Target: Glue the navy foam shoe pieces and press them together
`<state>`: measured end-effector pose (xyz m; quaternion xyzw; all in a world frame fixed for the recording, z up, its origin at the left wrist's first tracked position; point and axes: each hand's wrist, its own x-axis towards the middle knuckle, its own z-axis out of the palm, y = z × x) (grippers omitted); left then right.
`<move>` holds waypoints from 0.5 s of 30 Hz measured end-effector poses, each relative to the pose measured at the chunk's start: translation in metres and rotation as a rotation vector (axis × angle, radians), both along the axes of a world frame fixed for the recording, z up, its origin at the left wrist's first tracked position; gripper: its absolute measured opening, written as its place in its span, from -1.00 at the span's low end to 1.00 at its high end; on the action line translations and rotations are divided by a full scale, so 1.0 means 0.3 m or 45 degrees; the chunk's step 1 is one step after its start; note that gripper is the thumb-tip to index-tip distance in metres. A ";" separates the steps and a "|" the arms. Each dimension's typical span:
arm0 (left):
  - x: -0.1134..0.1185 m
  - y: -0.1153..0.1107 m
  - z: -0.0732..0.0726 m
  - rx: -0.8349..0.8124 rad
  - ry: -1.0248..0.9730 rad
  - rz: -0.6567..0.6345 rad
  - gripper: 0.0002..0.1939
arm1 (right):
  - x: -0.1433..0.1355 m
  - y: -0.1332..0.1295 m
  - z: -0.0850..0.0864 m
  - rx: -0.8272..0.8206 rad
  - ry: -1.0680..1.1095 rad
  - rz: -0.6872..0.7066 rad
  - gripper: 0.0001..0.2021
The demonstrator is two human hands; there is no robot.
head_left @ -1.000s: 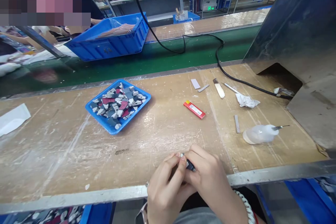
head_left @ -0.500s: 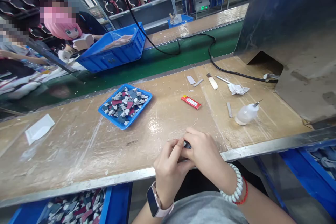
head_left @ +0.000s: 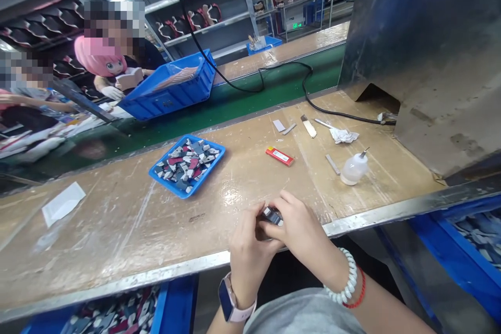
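Note:
Between my two hands, above the front edge of the table, is a small dark grey-and-white piece (head_left: 273, 215). My right hand (head_left: 299, 224) pinches it with thumb and fingers. My left hand (head_left: 248, 242), with a watch on its wrist, is curled around the piece's other side, its fingertips at the white end. The fingers partly cover the piece. Up and to the left, a blue tray (head_left: 187, 194) holds many similar small grey, white and dark red pieces. A red box (head_left: 279, 156) with a yellow end lies beyond my hands.
A squeeze bottle (head_left: 354, 168) with a thin metal tip stands at right, near crumpled tissue (head_left: 344, 135), a brush (head_left: 308, 126) and sanding strips. White paper (head_left: 63, 203) lies at left. Beyond a green belt (head_left: 250, 102), a blue crate (head_left: 168, 98) stands before a person with a pink-haired figure.
My fingers have shifted apart, so more of the grey-and-white piece shows between them. The camera view has turned slightly, moving the table items a little left in the picture.

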<state>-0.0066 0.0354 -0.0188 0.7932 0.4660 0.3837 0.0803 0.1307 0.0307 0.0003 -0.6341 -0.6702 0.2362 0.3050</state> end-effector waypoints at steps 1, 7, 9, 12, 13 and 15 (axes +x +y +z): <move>-0.001 -0.001 -0.002 -0.026 -0.018 -0.011 -0.53 | 0.002 -0.008 0.006 -0.017 0.013 -0.010 -0.88; -0.016 0.010 0.005 -0.072 -0.025 -0.072 -0.59 | 0.008 -0.029 0.020 -0.008 -0.031 -0.011 -0.93; -0.039 0.016 0.016 -0.237 -0.088 -0.149 -0.49 | 0.017 -0.034 0.021 -0.004 0.000 0.037 -0.89; -0.087 0.008 0.042 -0.522 -0.281 -0.322 -0.46 | 0.044 -0.059 0.026 0.036 0.217 0.167 -0.83; -0.103 -0.002 0.053 -0.562 -0.357 -0.364 -0.54 | 0.054 -0.073 0.029 0.045 0.327 0.229 -0.83; -0.125 -0.028 0.077 -0.548 -0.463 -0.397 -0.69 | 0.070 -0.105 0.039 0.082 0.530 0.364 -0.85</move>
